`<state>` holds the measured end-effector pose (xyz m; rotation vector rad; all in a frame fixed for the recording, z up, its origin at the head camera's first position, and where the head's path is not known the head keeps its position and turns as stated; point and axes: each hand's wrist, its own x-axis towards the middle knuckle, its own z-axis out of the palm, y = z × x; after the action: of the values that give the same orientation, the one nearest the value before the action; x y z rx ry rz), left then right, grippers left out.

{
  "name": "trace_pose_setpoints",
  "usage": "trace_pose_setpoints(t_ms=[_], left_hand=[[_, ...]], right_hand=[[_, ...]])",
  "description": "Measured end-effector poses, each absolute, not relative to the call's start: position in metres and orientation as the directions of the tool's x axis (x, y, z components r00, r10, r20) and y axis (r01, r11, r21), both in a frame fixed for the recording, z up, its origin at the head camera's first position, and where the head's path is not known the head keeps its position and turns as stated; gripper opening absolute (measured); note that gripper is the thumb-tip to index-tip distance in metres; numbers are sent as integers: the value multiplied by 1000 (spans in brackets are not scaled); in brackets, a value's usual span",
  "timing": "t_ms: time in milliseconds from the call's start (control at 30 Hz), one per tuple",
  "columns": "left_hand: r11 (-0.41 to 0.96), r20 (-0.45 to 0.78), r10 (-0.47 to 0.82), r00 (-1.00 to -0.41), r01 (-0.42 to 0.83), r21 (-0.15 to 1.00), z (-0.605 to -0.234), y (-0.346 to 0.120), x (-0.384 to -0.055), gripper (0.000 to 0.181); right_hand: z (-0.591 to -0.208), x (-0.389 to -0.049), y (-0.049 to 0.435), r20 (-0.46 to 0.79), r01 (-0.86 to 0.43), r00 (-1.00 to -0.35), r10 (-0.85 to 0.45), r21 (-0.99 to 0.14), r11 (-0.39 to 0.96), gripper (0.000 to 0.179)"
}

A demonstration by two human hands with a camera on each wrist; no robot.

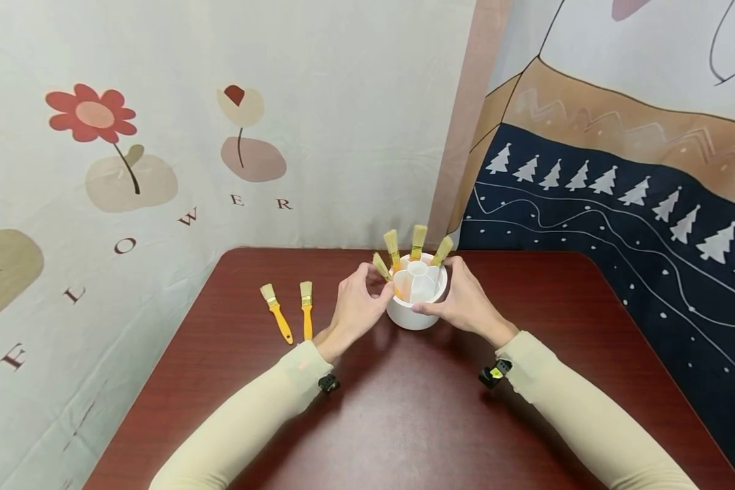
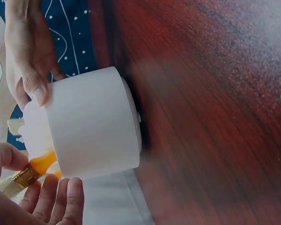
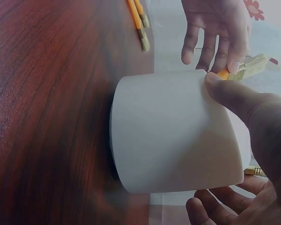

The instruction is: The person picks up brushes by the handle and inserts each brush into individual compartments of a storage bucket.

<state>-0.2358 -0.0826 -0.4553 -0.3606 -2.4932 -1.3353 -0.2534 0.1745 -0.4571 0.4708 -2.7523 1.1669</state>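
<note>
A round white divided holder (image 1: 413, 318) stands upright on the table with several paintbrushes in it, bristles up. My left hand (image 1: 356, 305) pinches the leftmost paintbrush (image 2: 26, 176) at the holder's left rim; its orange handle reaches into a compartment. At the opposite side, my right hand (image 1: 470, 303) grips the holder, thumb on the front rim and fingers round the far side. Behind stand a second brush (image 1: 392, 243), a third brush (image 1: 419, 239) and another by the right fingers (image 1: 443, 250). The holder's front compartment shows no brush.
Left of the holder, two more yellow-handled paintbrushes lie on the dark red table: one slanted brush (image 1: 278, 314) and one straight brush (image 1: 307, 306), partly behind the left wrist. Patterned cloth walls (image 1: 355, 122) rise along the table's back edge and right side.
</note>
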Motion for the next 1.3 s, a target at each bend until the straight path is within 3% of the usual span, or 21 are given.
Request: trace_pose_setpoints(t_ms=[800,1300], left_hand=[[567,327,93,-941,320,759,-459,-102,-234,33],[703,268,38,-963,217,678,-464,-147,-231,42]], right_hand=[[-455,-248,171,225,-299,-954,-197,-680,670,110],[-458,-238,157,216,-247,-967,-133,-682,688,110]])
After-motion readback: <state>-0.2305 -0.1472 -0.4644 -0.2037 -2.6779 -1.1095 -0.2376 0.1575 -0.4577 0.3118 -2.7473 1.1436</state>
